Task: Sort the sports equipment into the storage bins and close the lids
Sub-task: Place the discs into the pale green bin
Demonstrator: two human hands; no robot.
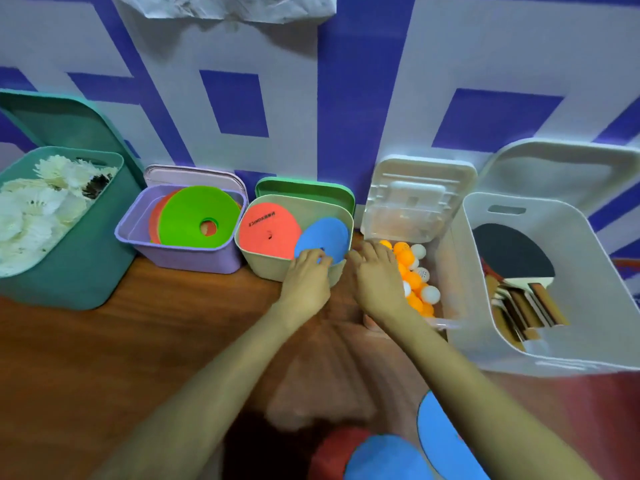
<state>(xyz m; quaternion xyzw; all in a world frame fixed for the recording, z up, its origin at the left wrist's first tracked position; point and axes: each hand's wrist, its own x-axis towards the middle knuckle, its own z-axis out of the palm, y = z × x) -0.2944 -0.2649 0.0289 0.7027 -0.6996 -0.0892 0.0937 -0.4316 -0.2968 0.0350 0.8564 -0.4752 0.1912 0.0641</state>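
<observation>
Nearest the camera, well in front of the beige plastic bin (263, 261), loose blue flat discs (384, 459) and a red flat disc (332, 448) lie on the brown wooden floor (138, 341), cut off by the frame edge.

At the beige bin's front rim: left hand (306, 275) has its fingers curled onto the lower edge of the blue plastic disc (323, 237) and is gripping it. That disc leans inside the bin's right half, over a coral plastic disc (268, 230) with black lettering.

Right hand (375, 271) is at the bin's right front corner, fingers bent toward the rim. Can't tell if it grasps anything.

Just right of the beige bin: clear plastic box (446, 320) holding orange and white table-tennis balls (415, 271), with its clear lid (419, 195) standing up behind.

Further right: white plastic bin (554, 341) with wooden-handled paddles (512, 258) and a white lid (561, 168) propped behind.

Just left of the beige bin: lilac plastic bin (180, 254) with a green ring disc (197, 216) over orange ones.

Far left: teal plastic bin (69, 265) full of white shuttlecocks (31, 209), with a teal lid (69, 123) leaning behind.

Behind the beige bin: its green lid (304, 188) stands upright against the blue-and-white patterned wall (346, 98).

All lids are off.
</observation>
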